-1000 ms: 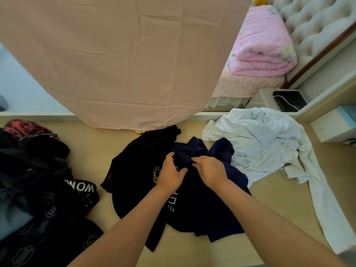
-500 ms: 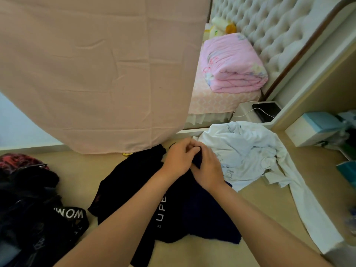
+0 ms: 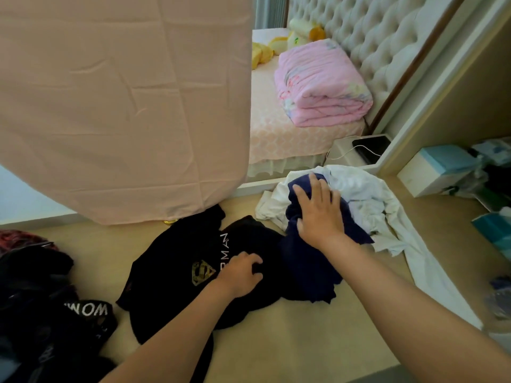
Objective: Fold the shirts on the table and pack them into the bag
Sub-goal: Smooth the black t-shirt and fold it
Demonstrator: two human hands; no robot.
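A: What lies on the pale beige surface (image 3: pixel 276 344)?

B: Nearest, at its left edge, there is a dark heap (image 3: pixel 41 305) with a band lettered "WOM"; whether it is a bag cannot be told. Next comes a black shirt (image 3: pixel 171 275), crumpled and unfolded, with a gold shield emblem and white letters "RMAN".

A: And the hands?

B: They are apart. The left hand (image 3: pixel 240 275) has its fingers curled into the black shirt's cloth beside the emblem, gripping a bunch of it. The right hand (image 3: pixel 318 214) lies farther out, fingers straight and spread, pressing flat on a navy shirt (image 3: pixel 309 269).

A: How does that one look?

B: It is rumpled and plain and touches the black shirt's right side. Its far end lies over a crumpled white shirt (image 3: pixel 370 194), whose sleeve trails toward the near right.

A: Beyond?

B: A pink sheet (image 3: pixel 124 106) hangs at left. A bed (image 3: pixel 276 128) carries a folded pink quilt (image 3: pixel 320 84) against a tufted headboard (image 3: pixel 373 31).
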